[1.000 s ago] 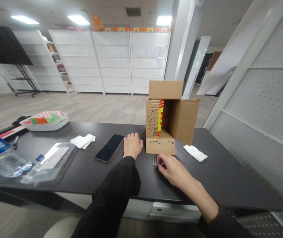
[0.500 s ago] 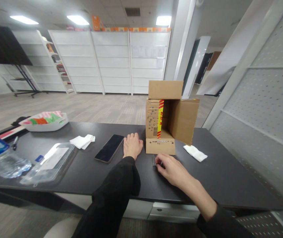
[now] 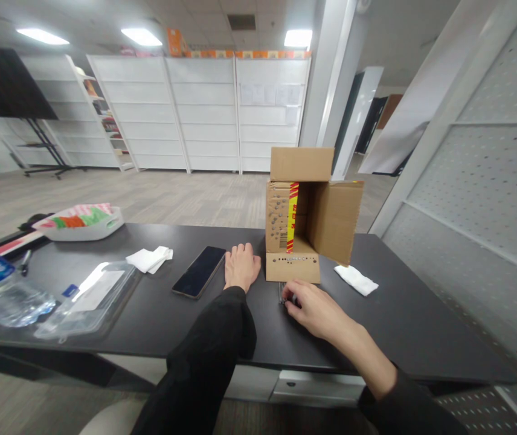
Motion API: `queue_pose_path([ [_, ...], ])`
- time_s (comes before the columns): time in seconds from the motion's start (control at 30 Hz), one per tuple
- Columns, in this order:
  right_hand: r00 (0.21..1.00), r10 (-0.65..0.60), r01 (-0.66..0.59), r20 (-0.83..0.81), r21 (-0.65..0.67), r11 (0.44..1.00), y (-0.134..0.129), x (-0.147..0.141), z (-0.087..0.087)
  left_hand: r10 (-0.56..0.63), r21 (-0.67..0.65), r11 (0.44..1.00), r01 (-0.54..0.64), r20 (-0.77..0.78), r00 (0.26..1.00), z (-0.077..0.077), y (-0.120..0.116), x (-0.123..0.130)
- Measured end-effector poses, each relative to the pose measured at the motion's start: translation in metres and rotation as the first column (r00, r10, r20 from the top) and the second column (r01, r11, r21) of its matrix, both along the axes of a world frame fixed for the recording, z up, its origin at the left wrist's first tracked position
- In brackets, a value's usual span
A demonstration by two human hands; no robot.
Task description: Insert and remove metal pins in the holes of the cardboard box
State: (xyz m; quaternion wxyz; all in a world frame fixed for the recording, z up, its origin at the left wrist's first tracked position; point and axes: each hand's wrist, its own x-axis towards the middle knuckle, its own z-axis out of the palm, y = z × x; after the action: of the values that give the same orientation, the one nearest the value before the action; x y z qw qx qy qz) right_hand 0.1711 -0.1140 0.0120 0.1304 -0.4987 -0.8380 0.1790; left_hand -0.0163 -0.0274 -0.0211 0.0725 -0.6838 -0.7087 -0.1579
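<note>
One black table (image 3: pixel 421 326) was seen, bearing one cardboard box (image 3: pixel 306 211) laid on its side with the flaps open. Two hands were counted. The left hand (image 3: pixel 241 266) lay flat and spread on the table, gripping nothing, between one dark phone (image 3: pixel 199 279) and the box, as in the earlier pictures. The right hand (image 3: pixel 315 309) had been drawn a little nearer the box over the past second, its curled fingers closed down over the thin metal pins (image 3: pixel 281 293) lying on the table just before the lower flap; whether the pins were actually pinched could not be told, since the fingertips were hidden. From this small shift a gathering of the pins was judged to be in hand rather than finished. Two white tissues were counted, one folded by the phone (image 3: pixel 150 258) and one right of the box (image 3: pixel 356 280). One water bottle (image 3: pixel 0 290) lay at the left edge.
</note>
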Motion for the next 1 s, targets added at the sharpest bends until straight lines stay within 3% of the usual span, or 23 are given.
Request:
queue_pose_path([
  [0.2, 0.998, -0.062, 0.062, 0.014, 0.03, 0.998, 0.01, -0.002, 0.011, 0.001, -0.009, 1.0, -0.001, 0.006, 1.0, 0.001, -0.001, 0.0],
  [0.5, 0.972, -0.233, 0.231, 0.017, 0.068, 0.971, 0.051, 0.002, 0.018, 0.004, -0.042, 0.999, -0.003, 0.004, 1.0, 0.007, -0.003, 0.001],
  [1.0, 0.95, -0.259, 0.241, 0.173, 0.121, 0.963, 0.07, -0.006, 0.015, -0.008, -0.018, 1.0, 0.008, 0.003, 1.0, 0.004, -0.002, 0.001],
])
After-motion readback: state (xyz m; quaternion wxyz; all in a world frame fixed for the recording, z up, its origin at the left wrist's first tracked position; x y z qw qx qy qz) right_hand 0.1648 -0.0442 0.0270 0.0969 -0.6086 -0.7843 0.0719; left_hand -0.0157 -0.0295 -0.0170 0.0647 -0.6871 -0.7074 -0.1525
